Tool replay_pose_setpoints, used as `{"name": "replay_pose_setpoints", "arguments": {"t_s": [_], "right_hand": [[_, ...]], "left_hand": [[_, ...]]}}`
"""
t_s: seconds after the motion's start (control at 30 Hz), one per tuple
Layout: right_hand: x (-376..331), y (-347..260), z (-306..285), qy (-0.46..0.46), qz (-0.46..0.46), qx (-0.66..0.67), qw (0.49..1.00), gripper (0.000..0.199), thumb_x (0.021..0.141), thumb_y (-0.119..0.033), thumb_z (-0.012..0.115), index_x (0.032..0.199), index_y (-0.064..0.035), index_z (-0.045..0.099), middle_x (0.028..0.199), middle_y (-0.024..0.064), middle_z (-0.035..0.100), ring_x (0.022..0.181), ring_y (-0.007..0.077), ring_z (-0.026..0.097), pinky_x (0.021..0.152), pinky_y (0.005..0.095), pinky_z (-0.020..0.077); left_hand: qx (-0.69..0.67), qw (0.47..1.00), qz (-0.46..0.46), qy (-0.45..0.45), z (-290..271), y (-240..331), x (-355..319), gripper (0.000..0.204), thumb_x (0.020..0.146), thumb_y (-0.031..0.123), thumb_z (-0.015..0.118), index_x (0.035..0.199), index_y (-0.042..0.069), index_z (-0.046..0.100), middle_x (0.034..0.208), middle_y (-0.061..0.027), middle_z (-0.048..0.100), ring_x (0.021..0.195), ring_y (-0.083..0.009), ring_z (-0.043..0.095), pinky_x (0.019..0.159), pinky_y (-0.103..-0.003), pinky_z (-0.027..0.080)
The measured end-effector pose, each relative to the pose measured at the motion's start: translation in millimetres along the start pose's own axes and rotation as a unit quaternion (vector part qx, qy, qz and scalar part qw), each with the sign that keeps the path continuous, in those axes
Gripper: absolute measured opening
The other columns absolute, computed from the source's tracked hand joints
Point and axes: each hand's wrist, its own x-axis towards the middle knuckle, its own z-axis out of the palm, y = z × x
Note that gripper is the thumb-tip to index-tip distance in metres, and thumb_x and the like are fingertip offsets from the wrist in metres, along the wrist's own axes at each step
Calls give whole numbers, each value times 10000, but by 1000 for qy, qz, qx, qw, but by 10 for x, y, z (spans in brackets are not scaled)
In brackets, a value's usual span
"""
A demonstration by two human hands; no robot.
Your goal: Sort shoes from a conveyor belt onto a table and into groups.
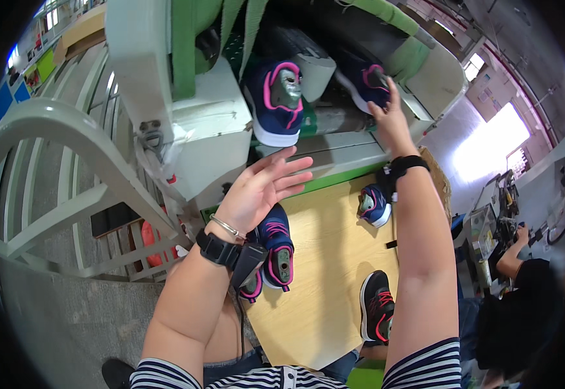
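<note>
Two navy shoes with pink trim and white soles sit in a white and green machine (208,123). Below the nearer shoe (276,107), my left hand (260,188) hovers with fingers spread, holding nothing. My right hand (391,120) reaches to the heel end of the farther shoe (362,81), its thumb and fingers apart; whether it touches is hard to tell. Grey, shiny forms fill the shoe openings. Under my left wrist, a navy shoe with pink laces (276,243) lies on the wooden board (321,279), with another pink-trimmed shoe (251,286) partly hidden beside it.
A small navy shoe (374,206) and a black shoe with pink laces (377,305) rest toward the board's right side. At left stands a pale metal rack (88,162) with a curved rail. Another person (522,318) works at a cluttered bench on the right.
</note>
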Motion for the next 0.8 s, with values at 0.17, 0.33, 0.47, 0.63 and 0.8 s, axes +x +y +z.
{"name": "replay_pose_setpoints", "arguments": {"t_s": [0.17,0.33,0.47,0.63,0.8], "right_hand": [[-679,805,-14,55,46,-190,979,731,929,-407,636,1457,24,370,1409,315,464,1318,452,437,1107,451,357],[-2337,1016,283,-49,157,-378,911,958,677,-338,829,1485,-95,375,1574,235,241,1295,482,397,1044,534,402],[-2579,562,256,-32,231,-341,911,810,675,-233,784,1406,-109,459,1506,273,317,1217,498,442,1027,517,417],[-3262,156,104,-27,310,266,912,670,854,-230,718,1420,-36,415,1356,197,476,1235,265,499,1032,390,424],[-3898,-462,231,-82,231,182,952,614,986,-167,553,1498,35,281,1464,240,412,1360,308,431,1121,375,345]], "left_hand": [[37,999,-12,-1,40,36,-17,457,1049,242,467,1453,30,433,1395,-204,544,1232,-292,584,1057,-405,451],[60,998,-21,-1,-63,3,-94,432,1037,223,499,1419,22,476,1331,-197,598,1191,-271,615,1020,-381,486],[44,998,-40,3,-69,-25,-125,421,1033,217,508,1404,19,489,1320,-195,606,1181,-271,621,1015,-379,492],[51,998,-31,16,-78,-37,-177,413,1034,212,505,1400,20,491,1332,-196,597,1182,-280,621,1003,-394,496],[50,998,-38,8,-65,-86,-160,416,1037,225,489,1397,16,490,1344,-193,589,1200,-290,607,1015,-403,482]]}}
